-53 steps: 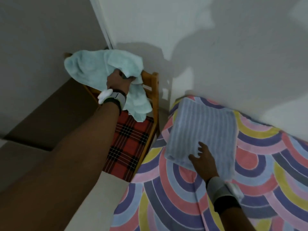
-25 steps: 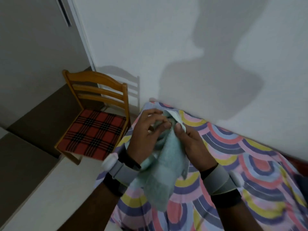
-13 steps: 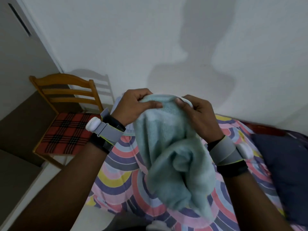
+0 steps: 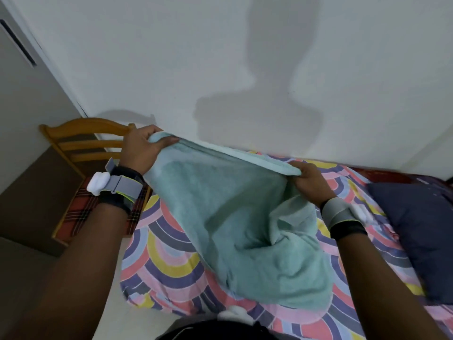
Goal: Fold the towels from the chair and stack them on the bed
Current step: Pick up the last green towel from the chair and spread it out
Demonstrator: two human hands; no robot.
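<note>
Left hand [image 4: 141, 149], raised higher, and right hand [image 4: 309, 180], each pinching one end of the mint-green towel's [image 4: 235, 217] top edge, arms extended forward. The towel hangs spread above the patterned bed [image 4: 169, 261]; the wooden chair [image 4: 81, 143] stands left.

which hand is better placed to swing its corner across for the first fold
Probably the left hand: it holds its corner of the teal towel higher and freer; the right hand sits lower, nearer the bed.

Both bare forearms wear a grey fabric wrist strap [image 4: 125, 186] with a white plastic module [image 4: 98, 183] above a black band [image 4: 114, 204], possibly a watch.
</note>
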